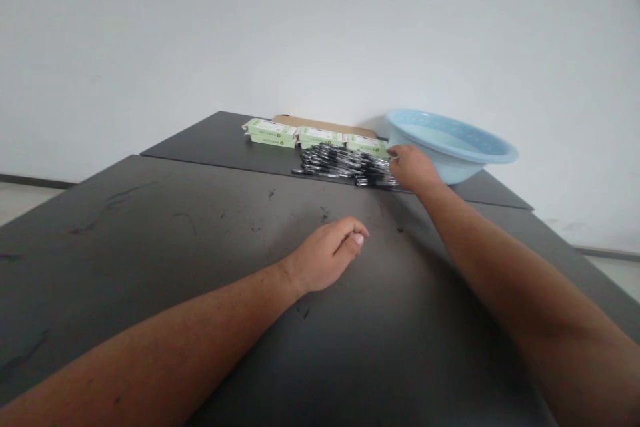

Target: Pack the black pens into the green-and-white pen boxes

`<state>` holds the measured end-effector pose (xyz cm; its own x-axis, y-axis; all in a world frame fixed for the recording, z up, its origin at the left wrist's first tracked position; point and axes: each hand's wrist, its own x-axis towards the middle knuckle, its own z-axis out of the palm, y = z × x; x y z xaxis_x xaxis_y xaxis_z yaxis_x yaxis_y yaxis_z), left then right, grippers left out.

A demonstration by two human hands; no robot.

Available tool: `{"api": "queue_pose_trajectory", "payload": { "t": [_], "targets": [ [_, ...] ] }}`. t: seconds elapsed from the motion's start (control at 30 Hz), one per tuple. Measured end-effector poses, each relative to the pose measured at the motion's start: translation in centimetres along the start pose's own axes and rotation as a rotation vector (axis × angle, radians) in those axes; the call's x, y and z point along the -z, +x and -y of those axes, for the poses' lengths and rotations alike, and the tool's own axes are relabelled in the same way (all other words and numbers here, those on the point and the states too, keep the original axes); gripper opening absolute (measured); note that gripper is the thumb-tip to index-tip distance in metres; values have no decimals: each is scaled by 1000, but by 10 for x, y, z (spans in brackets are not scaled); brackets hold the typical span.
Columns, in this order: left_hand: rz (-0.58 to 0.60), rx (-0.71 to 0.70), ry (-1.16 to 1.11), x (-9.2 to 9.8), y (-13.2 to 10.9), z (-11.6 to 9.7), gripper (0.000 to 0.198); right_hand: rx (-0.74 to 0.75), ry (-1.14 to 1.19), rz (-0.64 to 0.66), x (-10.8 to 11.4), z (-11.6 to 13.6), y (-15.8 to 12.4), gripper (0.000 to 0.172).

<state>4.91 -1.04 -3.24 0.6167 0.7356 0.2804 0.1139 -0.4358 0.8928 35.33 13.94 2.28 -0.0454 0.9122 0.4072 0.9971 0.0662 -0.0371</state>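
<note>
My right hand (413,168) reaches far across the dark table (200,227) to the right end of a pile of black pens (345,164). Its fingers are curled onto the pile and seem to pinch a pen, though the grip is partly hidden. My left hand (330,253) rests on the table's middle, loosely curled with the thumb against the fingers, and nothing shows in it. Behind the pens lie three light green boxes (273,132) in a row.
A light blue plastic basin (450,143) stands at the back right, just beyond my right hand. A flat brown cardboard sheet (325,124) lies behind the boxes. A white wall rises behind the table. The tabletop shows scuff marks.
</note>
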Motion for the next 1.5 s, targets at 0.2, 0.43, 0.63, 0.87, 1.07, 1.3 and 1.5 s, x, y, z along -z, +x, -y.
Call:
{"api": "queue_pose_trajectory", "payload": {
  "t": [0.2, 0.43, 0.63, 0.87, 1.07, 1.3, 1.5],
  "targets": [
    [-10, -4, 17, 2, 1, 1, 37, -138, -7, -110, 14, -40, 7, 48],
    [-5, 11, 3, 2, 2, 3, 38, -113, -16, -67, 1, -50, 5, 48],
    [-2, 47, -36, 2, 2, 3, 39, 12, 9, 104, -13, -37, 4, 42],
    [1, 56, -56, 1, 3, 1, 38, 43, 11, 135, -31, -30, 28, 48],
    [4, 20, -35, 3, 3, 0, 35, 44, -28, 117, -46, -26, 79, 56],
    [-6, -5, -19, 6, 3, -5, 34, 112, -85, 242, -61, -23, 160, 90],
    [-7, -8, -9, 7, 2, -8, 33, 132, -51, 296, -68, -28, 191, 79]
  ]
}}
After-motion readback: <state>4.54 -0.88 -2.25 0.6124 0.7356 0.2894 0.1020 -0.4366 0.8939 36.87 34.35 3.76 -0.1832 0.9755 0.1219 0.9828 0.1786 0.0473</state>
